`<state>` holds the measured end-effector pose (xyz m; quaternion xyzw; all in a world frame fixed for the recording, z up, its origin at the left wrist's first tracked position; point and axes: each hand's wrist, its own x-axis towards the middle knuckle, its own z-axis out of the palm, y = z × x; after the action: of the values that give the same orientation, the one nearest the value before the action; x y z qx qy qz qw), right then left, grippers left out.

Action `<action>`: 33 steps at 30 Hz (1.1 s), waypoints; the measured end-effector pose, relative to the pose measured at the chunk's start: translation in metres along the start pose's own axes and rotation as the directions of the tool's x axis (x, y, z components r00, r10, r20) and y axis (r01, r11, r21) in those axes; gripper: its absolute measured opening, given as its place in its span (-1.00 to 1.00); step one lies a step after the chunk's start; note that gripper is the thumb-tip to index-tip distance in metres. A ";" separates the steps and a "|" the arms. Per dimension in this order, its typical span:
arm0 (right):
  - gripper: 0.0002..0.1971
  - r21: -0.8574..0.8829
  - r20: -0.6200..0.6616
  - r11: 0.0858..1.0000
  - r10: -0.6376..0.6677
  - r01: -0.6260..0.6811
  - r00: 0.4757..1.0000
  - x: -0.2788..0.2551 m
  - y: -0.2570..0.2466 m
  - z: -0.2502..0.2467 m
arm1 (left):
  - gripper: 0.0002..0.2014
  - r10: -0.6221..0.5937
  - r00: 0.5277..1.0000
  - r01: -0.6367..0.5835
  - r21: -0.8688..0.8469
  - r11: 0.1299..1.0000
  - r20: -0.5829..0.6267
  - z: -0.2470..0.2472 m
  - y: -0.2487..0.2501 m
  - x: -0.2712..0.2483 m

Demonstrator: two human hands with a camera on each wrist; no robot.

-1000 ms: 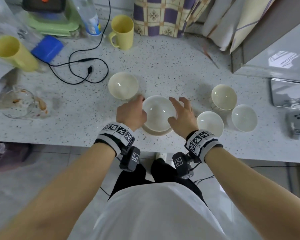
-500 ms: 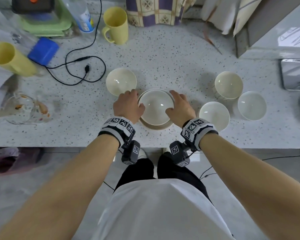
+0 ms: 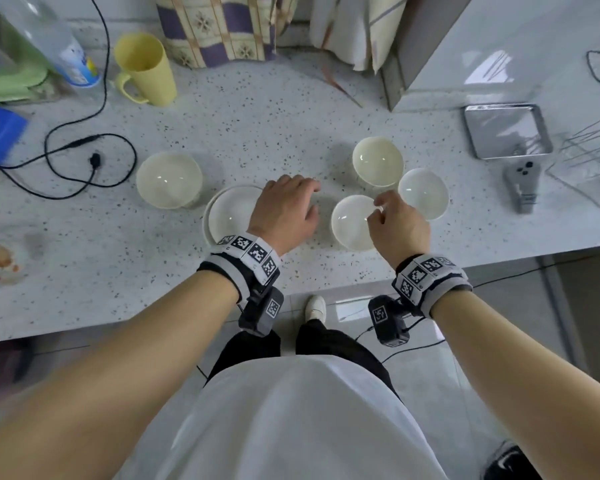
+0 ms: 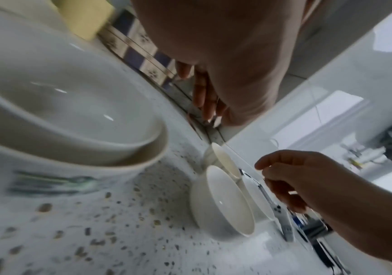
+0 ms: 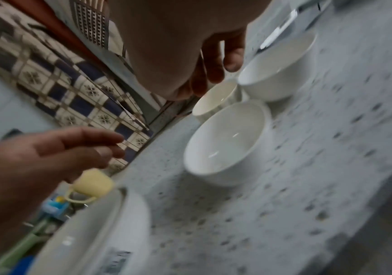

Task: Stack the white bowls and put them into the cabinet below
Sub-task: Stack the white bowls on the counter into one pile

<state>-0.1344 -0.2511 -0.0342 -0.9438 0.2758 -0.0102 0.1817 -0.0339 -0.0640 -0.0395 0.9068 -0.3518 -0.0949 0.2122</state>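
Observation:
Two nested white bowls [image 3: 227, 216] [image 4: 72, 115] stand near the speckled counter's front edge. My left hand [image 3: 288, 202] hovers just right of them with relaxed fingers, holding nothing. A single white bowl [image 3: 352, 223] [image 5: 227, 143] sits to its right. My right hand [image 3: 392, 220] hangs over that bowl's right rim, fingers loosely curled and empty. Behind it are a cream bowl [image 3: 378, 161] and another white bowl [image 3: 423, 194] [image 5: 277, 68]. A further cream bowl [image 3: 168, 180] stands left of the stack.
A yellow mug [image 3: 146, 71] and a looped black cable [image 3: 84, 147] lie at the back left. A metal tray [image 3: 506, 133] and a grey handset [image 3: 522, 181] sit at the right. The counter's front edge [image 3: 326, 289] runs just below my wrists.
Both hands have let go of the nested bowls and moved right. The left is now beside the stack, the right over the near single bowl.

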 end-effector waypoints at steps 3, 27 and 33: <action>-0.72 -0.216 0.159 0.974 0.095 -0.059 0.983 -0.004 0.031 -0.009 | -0.66 -0.055 0.990 0.042 0.099 0.994 0.132 0.013 0.030 0.020; -0.81 0.326 0.218 0.863 -0.465 0.385 0.858 0.052 -0.077 0.015 | -0.70 -0.586 0.798 0.599 0.078 0.797 -0.139 -0.054 -0.013 -0.027; -0.72 0.099 0.427 0.873 -0.471 0.478 0.772 0.037 -0.132 0.045 | -0.63 -0.659 0.748 0.660 -0.026 0.751 -0.077 -0.044 -0.058 -0.075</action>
<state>-0.0297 -0.1522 -0.0328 -0.9616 -0.0191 0.1586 0.2232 -0.0402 0.0397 -0.0254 0.9760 -0.0005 -0.1260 0.1777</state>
